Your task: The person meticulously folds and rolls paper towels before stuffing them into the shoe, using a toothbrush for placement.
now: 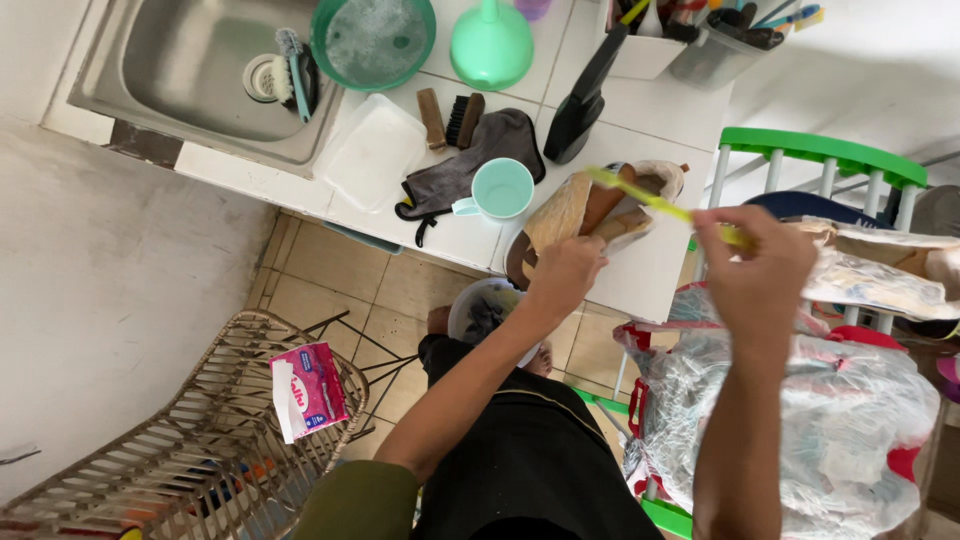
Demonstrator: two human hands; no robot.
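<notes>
Left hand [566, 272] clamped on a tan shoe [590, 205], pressing it onto the edge of the white counter [640, 270], just beside the mint cup [502, 189]. Right hand [752, 262] pinched round a yellow toothbrush [650, 200], bristle end over the shoe's open top. Best to keep the shoe steady and flat, use short, soft strokes, and work from the heel out. Bristles perhaps touching the shoe; too blurry to tell. Good to mind the dark bottle [585, 100] close behind.
</notes>
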